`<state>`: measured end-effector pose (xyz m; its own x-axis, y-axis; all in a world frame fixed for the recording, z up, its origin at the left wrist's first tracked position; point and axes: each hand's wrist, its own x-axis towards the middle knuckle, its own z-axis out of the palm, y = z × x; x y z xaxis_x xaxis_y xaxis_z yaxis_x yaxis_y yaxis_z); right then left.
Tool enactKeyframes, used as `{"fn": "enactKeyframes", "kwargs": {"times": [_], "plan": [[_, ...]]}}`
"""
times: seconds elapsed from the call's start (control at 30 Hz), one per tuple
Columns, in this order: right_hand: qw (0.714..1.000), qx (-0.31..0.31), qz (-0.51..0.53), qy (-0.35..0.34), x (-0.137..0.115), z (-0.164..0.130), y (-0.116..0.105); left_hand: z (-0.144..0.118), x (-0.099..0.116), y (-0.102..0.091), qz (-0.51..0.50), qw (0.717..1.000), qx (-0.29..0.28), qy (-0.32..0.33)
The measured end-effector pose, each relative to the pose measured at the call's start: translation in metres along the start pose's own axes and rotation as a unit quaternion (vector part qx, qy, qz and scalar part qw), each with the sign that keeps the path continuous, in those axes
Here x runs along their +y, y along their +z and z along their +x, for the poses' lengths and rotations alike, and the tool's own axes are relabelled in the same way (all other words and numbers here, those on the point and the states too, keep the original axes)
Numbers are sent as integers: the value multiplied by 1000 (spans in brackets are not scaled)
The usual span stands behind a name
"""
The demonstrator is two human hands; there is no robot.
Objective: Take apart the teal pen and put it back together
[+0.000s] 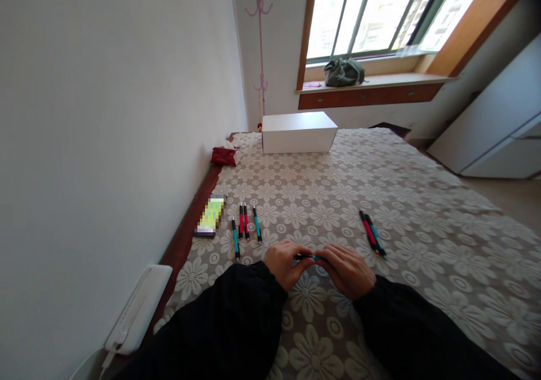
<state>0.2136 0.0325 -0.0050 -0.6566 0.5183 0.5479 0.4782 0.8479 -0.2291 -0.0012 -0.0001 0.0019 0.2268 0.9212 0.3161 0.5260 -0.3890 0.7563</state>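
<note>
Sunlight came in through a big window (380, 13) at the far end of the room, and a bed (422, 211) with a flowery lace cover filled most of the view. Both arms were seen in black sleeves, stretched out over the cover. A teal and black pen (307, 257) was held between the two hands, low in the middle of the view. The pen was laid sideways, so its long line ran from left to right. The left hand (286, 263) was closed around the left end, and the right hand (347, 268) was closed around the right end. Both hands were just as near to the pen, since each one had hold of it.

Four more pens (245, 226) were lined up on the cover, up and to the left of the left hand. Two pens (372, 232) were laid side by side, up and to the right of the right hand. A phone (210, 215) was seen by the edge of the bed, near the wall. A white box (298, 132) was set far back on the bed.
</note>
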Motion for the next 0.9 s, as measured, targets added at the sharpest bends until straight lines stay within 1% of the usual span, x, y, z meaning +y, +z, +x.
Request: {"fn": "enactKeyframes", "kwargs": {"times": [0.13,0.27,0.4,0.5,0.63,0.73,0.8,0.9], "plan": [[1000,-10,6,12,1,-2,4,0,1,-1,-3,1000,-7,6],[1000,-14,2,4,3,-3,6,-1,5,-2,51,999,-14,-13],[1000,-13,11,-16,2,-1,5,-1,6,-2,121,991,-48,-11],[1000,-4,10,-24,0,3,2,-1,5,-2,146,987,-59,-16],[1000,2,3,-22,-2,5,-1,0,4,-2,121,991,-58,-18],[1000,-13,-1,-20,-1,3,0,0,3,-2,80,995,-56,-2],[1000,-22,0,-10,0,0,1,0,3,-2,58,997,-49,2],[1000,-16,7,16,0,-3,3,0,5,-3,42,999,-31,-14]]}}
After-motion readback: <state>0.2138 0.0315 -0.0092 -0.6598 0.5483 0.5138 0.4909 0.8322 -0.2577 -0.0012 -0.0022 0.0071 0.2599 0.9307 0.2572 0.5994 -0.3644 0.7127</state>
